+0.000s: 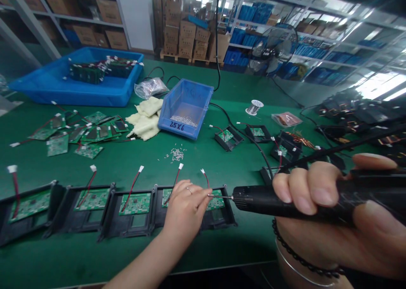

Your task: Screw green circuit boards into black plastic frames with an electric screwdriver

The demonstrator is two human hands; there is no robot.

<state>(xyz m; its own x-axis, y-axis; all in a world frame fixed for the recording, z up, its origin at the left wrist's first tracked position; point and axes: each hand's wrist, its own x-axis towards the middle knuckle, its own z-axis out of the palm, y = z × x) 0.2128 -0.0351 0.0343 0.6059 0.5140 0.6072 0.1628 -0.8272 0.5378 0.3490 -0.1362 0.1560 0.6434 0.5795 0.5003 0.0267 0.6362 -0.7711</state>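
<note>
My right hand [323, 183] wraps round a black electric screwdriver [253, 199] held level, its bit pointing left. At the bit's tip, the thumb and fingers of my left hand [187, 206] are pinched together; whatever small piece they hold is hidden. Both hands are above the right end of a row of black plastic housings [106, 223]. Each housing carries a green circuit board [136, 203] with a red-and-black lead ending in a white plug. My left hand partly covers the last two housings. Loose small screws [177, 154] lie in a heap beyond them.
A blue parts bin [182, 130] marked 25X6 holds more screws, beside yellow cloth [144, 120]. Loose boards [101, 130] and a large blue tray [79, 96] are at left. A solder spool [254, 107], more housings [228, 138] and a black cable [234, 124] lie right.
</note>
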